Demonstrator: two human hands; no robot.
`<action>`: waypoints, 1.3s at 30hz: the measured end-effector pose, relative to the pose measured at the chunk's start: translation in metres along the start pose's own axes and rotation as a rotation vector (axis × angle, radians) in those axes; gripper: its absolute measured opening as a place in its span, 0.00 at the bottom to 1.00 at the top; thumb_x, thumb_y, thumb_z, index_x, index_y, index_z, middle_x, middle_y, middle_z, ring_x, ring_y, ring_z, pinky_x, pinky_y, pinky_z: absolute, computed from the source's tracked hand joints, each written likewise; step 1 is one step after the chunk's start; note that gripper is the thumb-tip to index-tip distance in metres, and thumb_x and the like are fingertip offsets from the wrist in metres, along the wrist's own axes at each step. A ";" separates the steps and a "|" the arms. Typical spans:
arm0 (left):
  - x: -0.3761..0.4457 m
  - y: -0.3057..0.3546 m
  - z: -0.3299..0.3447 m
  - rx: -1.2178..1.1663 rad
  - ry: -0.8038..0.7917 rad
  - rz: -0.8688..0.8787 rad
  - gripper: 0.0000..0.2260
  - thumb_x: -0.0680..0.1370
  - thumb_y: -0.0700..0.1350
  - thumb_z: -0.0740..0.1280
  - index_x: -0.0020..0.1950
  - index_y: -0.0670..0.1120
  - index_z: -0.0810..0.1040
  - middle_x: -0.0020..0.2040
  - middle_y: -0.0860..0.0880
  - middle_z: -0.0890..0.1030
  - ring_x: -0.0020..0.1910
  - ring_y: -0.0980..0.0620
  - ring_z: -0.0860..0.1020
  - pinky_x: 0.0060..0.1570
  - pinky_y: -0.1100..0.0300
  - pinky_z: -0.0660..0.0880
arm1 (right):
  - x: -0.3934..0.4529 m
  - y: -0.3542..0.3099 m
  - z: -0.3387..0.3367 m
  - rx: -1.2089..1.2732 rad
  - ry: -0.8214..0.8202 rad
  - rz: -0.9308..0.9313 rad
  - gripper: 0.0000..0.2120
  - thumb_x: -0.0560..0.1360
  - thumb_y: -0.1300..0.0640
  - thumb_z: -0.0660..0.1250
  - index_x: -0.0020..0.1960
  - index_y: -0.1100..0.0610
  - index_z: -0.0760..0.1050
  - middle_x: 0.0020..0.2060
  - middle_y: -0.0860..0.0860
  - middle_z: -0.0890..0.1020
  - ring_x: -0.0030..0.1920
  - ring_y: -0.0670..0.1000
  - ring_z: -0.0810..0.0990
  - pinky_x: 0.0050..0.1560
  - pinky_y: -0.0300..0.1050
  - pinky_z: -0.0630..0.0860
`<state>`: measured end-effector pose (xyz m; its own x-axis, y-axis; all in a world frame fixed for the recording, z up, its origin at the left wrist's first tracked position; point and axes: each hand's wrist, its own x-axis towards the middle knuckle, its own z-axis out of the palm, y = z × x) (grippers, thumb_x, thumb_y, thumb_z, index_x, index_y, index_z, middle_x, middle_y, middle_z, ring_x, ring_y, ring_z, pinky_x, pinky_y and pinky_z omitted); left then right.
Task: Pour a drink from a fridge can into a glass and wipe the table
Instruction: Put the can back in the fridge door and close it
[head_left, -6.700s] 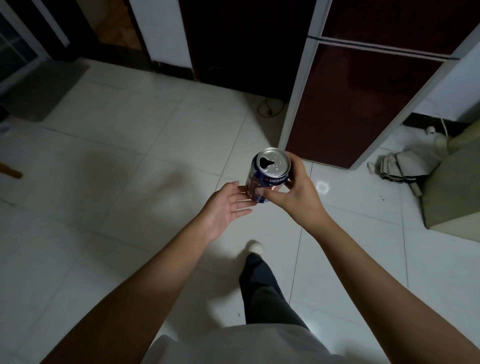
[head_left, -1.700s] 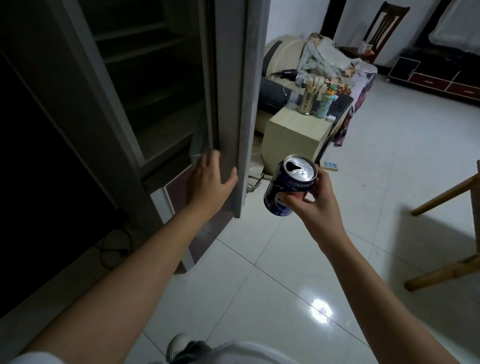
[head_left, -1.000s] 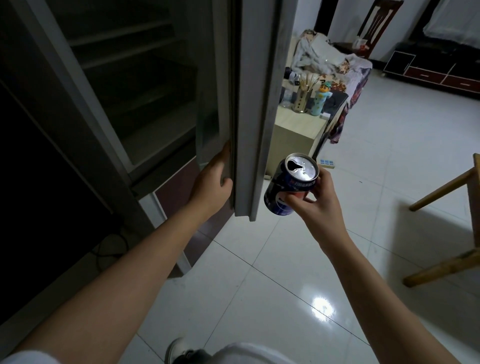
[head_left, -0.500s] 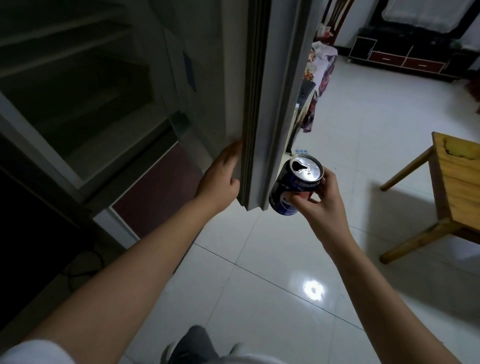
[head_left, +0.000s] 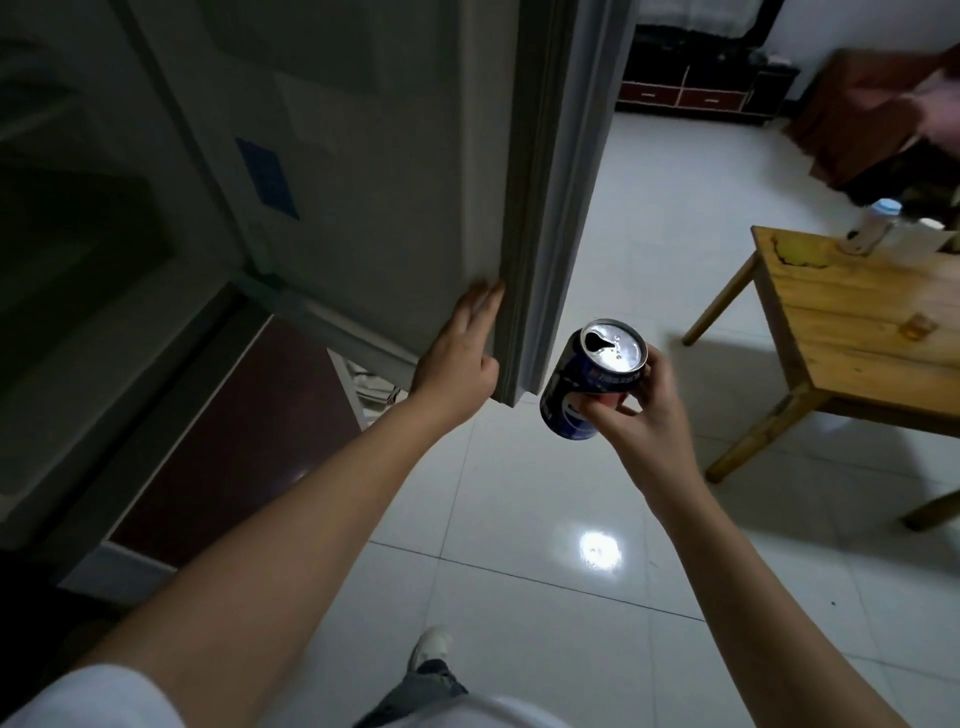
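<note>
My right hand (head_left: 641, 410) grips a dark blue drink can (head_left: 592, 382) with its top open, held tilted a little over the floor. My left hand (head_left: 460, 353) rests flat with straight fingers against the inner face of the open fridge door (head_left: 384, 171), near its lower edge. The wooden table (head_left: 872, 332) stands to the right. At its far corner sits something clear with a pale blue top (head_left: 883, 221), blurred, so I cannot tell if it is a glass or a bottle.
The dim fridge interior (head_left: 78, 234) fills the left, with a dark red lower door (head_left: 234, 431) below. White glossy floor tiles (head_left: 571, 545) lie ahead. A low dark cabinet (head_left: 691, 93) stands at the far wall. My foot (head_left: 428, 647) is below.
My left hand has gone from holding the door's edge to lying flat on its inner face. The door has swung and the view has turned right, showing more of the table.
</note>
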<state>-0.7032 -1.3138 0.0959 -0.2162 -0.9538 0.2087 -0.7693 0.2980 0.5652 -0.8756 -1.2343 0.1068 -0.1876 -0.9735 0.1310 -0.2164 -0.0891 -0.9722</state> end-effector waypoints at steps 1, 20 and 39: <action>0.006 0.000 0.002 -0.001 -0.016 0.013 0.34 0.75 0.36 0.58 0.75 0.56 0.48 0.76 0.52 0.51 0.53 0.47 0.75 0.36 0.63 0.67 | 0.004 0.001 -0.001 -0.002 0.016 0.005 0.29 0.67 0.66 0.71 0.63 0.52 0.65 0.57 0.47 0.75 0.56 0.42 0.74 0.52 0.37 0.74; 0.050 -0.082 -0.018 0.120 0.023 0.217 0.28 0.67 0.34 0.56 0.67 0.42 0.70 0.68 0.42 0.71 0.66 0.42 0.69 0.67 0.52 0.64 | 0.072 -0.013 0.027 0.019 0.010 -0.056 0.29 0.67 0.68 0.71 0.63 0.52 0.65 0.59 0.50 0.75 0.57 0.45 0.74 0.47 0.27 0.74; 0.021 -0.165 -0.024 0.255 -0.051 0.037 0.25 0.77 0.54 0.56 0.74 0.53 0.56 0.76 0.52 0.56 0.74 0.57 0.50 0.74 0.47 0.45 | 0.146 -0.012 0.147 -0.138 -0.268 -0.200 0.33 0.66 0.58 0.74 0.65 0.54 0.61 0.61 0.55 0.71 0.60 0.50 0.72 0.52 0.30 0.73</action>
<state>-0.5664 -1.3824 0.0259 -0.2719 -0.9451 0.1810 -0.8857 0.3194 0.3369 -0.7599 -1.4066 0.1091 0.1252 -0.9621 0.2422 -0.3545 -0.2714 -0.8948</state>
